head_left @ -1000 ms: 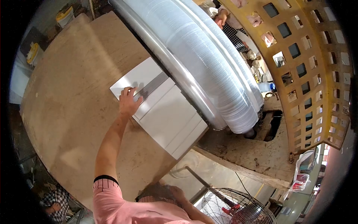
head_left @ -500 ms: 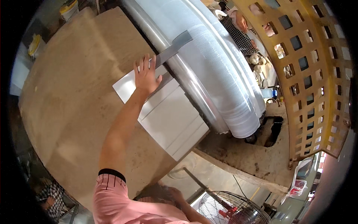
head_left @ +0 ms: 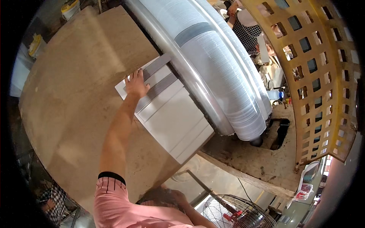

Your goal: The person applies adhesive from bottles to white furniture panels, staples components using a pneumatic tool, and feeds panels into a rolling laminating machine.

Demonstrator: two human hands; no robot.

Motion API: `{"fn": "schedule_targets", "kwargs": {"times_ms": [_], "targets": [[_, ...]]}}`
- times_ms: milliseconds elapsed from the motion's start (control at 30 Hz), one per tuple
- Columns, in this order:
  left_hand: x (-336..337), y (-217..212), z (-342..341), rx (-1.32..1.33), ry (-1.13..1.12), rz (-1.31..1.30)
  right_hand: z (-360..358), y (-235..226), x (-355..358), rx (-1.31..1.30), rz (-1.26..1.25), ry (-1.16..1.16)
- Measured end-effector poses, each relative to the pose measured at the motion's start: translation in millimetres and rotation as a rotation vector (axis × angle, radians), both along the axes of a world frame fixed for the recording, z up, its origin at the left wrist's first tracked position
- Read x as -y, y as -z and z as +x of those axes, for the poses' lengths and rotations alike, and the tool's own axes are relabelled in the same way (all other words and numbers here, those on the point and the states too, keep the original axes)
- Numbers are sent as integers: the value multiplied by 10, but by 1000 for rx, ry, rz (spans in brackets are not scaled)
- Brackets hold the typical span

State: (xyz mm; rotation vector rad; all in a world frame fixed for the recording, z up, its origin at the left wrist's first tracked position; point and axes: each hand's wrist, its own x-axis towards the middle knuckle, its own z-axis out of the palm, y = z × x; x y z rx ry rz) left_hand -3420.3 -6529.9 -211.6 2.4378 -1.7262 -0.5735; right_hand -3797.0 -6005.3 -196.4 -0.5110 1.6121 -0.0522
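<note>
My left hand [head_left: 136, 84] lies with fingers spread on a grey strip [head_left: 157, 65], near the upper left corner of a flat white board [head_left: 173, 117]. A second grey strip [head_left: 161, 86] lies beside it, just right of my thumb. Thin lines run across the board, which rests on a brown work table [head_left: 83, 95]. Beyond the board's far edge lies a shiny cylinder [head_left: 190, 76], and behind it a large roll, apparently wrapped in translucent film [head_left: 224, 83], crossed by a grey band [head_left: 194, 32]. My right hand [head_left: 178, 197] is low by the table edge; its fingers are too dim to make out.
A yellow perforated panel [head_left: 327, 114] stands on the right. At lower right is a wire-caged fan [head_left: 239, 212]. Two white-and-yellow buckets [head_left: 70, 10] are at upper left. A person in a checkered garment [head_left: 247, 36] sits beyond the roll; another checkered garment [head_left: 55, 203] shows at lower left.
My left hand has slid left and slightly down along the board. The grey strip that stretched from the roll towards my hand now lies on the board, its far end off the roll.
</note>
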Motion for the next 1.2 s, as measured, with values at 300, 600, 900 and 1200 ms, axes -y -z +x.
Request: {"fn": "schedule_targets", "kwargs": {"times_ms": [300,600,900,1200], "targets": [[-138,409,191,-46,11,-113,-242,421,-322,-56,20,-105],[-106,275,-27,-111,108,-55,-236,569,-374,-29,100,19],[-168,259,-63,-197,53,-403,-137,264,-118,-24,42,-87],[-24,-38,-346,-233,128,-683,-89,183,-11,-75,25,-153]]}}
